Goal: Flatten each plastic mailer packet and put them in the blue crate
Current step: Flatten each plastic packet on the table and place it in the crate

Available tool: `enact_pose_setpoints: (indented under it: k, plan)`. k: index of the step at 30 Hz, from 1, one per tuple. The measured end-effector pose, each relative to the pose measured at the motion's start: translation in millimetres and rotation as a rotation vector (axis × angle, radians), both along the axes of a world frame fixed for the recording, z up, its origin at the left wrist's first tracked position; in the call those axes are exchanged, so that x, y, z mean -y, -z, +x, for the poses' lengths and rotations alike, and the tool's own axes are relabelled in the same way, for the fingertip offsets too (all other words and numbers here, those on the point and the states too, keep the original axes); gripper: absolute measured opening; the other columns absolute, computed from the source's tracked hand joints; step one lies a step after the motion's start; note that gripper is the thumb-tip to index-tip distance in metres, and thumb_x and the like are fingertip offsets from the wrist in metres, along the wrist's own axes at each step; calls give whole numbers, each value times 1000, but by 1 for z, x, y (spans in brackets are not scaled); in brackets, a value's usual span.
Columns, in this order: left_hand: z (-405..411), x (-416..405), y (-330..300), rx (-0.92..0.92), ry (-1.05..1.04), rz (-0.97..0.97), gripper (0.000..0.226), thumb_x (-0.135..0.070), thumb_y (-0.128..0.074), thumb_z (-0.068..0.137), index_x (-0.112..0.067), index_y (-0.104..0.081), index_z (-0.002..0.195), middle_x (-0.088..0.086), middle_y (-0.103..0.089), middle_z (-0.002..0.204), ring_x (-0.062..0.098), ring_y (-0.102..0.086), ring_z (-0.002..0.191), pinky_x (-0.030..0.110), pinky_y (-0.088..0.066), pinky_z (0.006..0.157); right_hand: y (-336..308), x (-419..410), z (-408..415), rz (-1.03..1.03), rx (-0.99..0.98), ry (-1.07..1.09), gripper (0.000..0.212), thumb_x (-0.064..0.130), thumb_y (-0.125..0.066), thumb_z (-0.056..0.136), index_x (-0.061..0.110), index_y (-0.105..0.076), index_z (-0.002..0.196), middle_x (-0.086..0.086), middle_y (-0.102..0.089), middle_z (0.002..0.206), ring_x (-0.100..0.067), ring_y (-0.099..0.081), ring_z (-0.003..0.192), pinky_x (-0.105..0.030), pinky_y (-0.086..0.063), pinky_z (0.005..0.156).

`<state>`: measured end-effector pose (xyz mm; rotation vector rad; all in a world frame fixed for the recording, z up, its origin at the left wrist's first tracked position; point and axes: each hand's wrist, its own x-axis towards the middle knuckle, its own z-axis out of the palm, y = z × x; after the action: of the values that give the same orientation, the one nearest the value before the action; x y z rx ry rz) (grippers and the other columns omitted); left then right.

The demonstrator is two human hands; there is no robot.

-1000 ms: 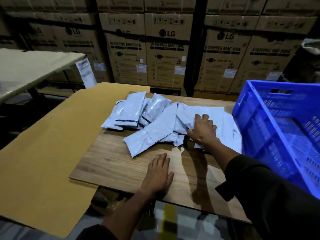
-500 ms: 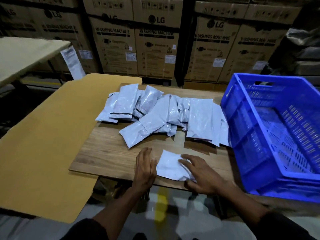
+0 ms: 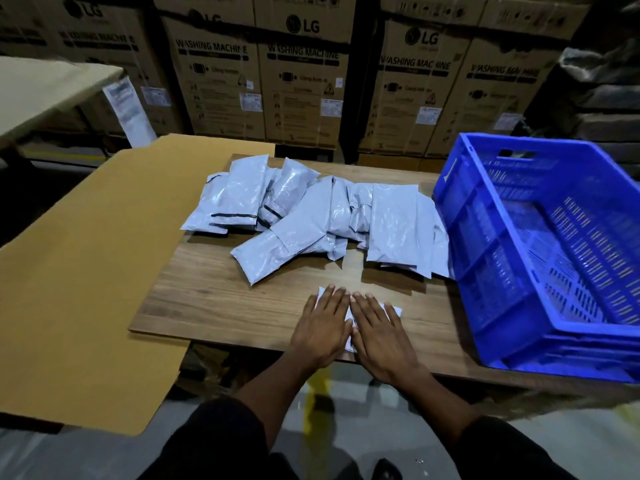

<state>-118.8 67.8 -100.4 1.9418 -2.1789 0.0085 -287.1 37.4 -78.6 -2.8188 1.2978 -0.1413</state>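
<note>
At your twelve o'clock a wall of stacked brown cartons [image 3: 301,74] printed LG WASHING MACHINE closes off the room, which is dimly lit. The wood-grain desk [image 3: 221,299] sits before you with a tan cardboard sheet [image 3: 79,289] overlapping its edge toward nine o'clock, and a pale second table [image 3: 45,88] with a hanging paper slip [image 3: 130,112] stands at ten o'clock. Below you at six o'clock the grey floor [image 3: 346,400] shows a yellow painted line [image 3: 317,393].

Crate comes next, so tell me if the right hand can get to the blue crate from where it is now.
Probably yes. The right hand lies flat on the packet at the table's near edge, and the blue crate stands open-topped just to its right, with bare wood between.
</note>
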Motion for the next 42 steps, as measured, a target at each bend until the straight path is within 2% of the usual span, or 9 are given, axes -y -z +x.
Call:
enact_pose_setpoints:
  k: [3,11,18,24,33,38,42]
  plan:
    - [5,-4,6,-1,14,6,60,-42,-25,103,-12,-41,152,5,-39,159,27,-30,149,48,-31,118,1,-3,0,-6,-9,13,59,37,-26,102,11,-31,155,-4,-31,161,-21,-26,149,-49,-23,118]
    - [4,-9,6,-9,0,23,59,-40,-28,103,-13,-37,154,5,-32,163,32,-24,151,51,-28,118,2,-1,-1,28,-27,5,58,38,-27,102,13,-33,154,-2,-31,161,-19,-27,149,-48,-19,117]
    - [-9,-13,1,-48,-101,41,60,-42,-32,101,-12,-41,152,7,-39,158,33,-30,148,54,-31,117,-2,12,-9,44,-68,-84,58,40,-27,104,17,-27,156,2,-25,163,-16,-21,150,-44,-14,119]
    - [-6,-13,5,-25,-80,43,63,-44,-33,99,-11,-42,151,8,-40,157,35,-35,145,55,-34,115,-3,13,-9,96,-59,-75,59,43,-21,104,19,-20,158,4,-19,165,-13,-15,152,-41,-7,120]
    - [-5,-13,2,-10,-83,88,64,-43,-30,97,-10,-44,150,8,-41,157,38,-36,144,56,-37,112,-11,9,6,174,-81,30,78,52,0,87,24,-8,160,7,-6,167,-15,-3,153,-44,3,121]
    - [3,-14,0,-35,-50,83,62,-47,-33,98,-13,-48,147,9,-44,155,36,-39,142,53,-40,111,-11,6,9,176,-69,86,78,56,-3,87,26,-15,158,9,-11,166,-17,-5,152,-48,0,120]
    - [10,-15,0,-93,-30,30,63,-52,-40,98,-9,-51,143,14,-49,148,34,-44,139,49,-40,110,-8,8,4,187,-92,111,71,57,-12,91,30,-14,157,12,-4,166,-17,-1,152,-54,-4,118]
